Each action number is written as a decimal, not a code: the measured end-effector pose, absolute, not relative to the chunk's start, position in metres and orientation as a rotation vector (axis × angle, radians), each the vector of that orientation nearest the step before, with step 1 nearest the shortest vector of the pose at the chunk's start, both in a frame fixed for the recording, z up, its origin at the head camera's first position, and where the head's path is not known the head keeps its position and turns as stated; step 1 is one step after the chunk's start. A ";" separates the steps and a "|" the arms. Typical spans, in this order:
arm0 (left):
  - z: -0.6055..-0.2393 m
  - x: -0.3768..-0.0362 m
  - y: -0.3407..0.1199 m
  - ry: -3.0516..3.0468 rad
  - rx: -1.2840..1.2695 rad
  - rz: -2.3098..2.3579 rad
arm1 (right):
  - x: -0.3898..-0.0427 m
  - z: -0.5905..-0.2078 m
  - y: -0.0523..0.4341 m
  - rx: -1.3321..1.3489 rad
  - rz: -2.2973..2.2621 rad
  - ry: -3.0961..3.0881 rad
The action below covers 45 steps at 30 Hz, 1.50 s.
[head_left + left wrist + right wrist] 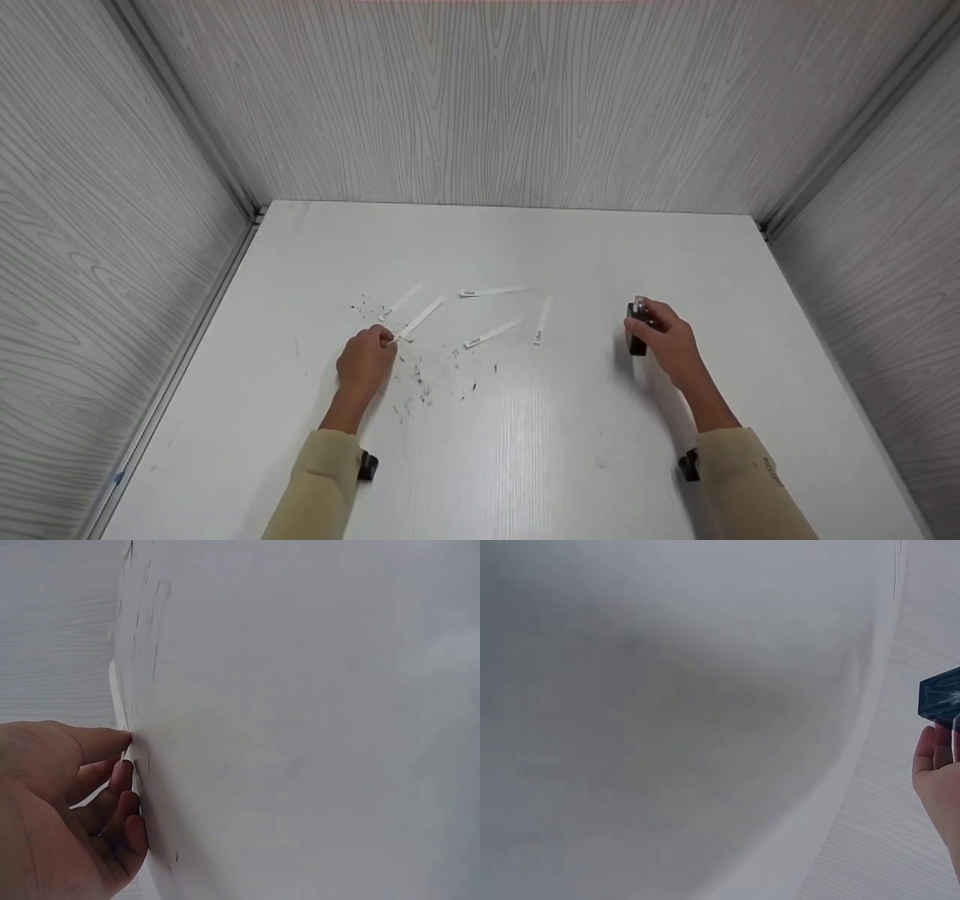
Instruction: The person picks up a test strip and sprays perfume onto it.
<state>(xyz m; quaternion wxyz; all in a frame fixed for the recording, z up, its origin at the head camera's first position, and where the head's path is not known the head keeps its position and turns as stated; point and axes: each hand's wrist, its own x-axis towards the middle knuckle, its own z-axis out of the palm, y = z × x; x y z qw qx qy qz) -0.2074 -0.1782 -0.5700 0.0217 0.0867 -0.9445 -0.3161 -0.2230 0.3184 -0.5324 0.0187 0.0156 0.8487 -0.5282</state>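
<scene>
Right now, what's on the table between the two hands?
In the head view, two white paper strips and dark specks lie between the left hand and the right hand.

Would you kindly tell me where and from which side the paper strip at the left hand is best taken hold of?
Probably at its near end, from the near-left: the paper strip lies flat on the table, slanting away to the right, and the left hand already pinches that end, so a fingertip pinch there suits.

Four loose paper strips (491, 333) and dark specks (420, 382) lie between the hands.
</scene>
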 end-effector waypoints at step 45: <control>-0.549 -0.195 -0.164 -2.761 0.371 -1.502 | -0.205 -0.520 0.290 0.084 -1.806 2.591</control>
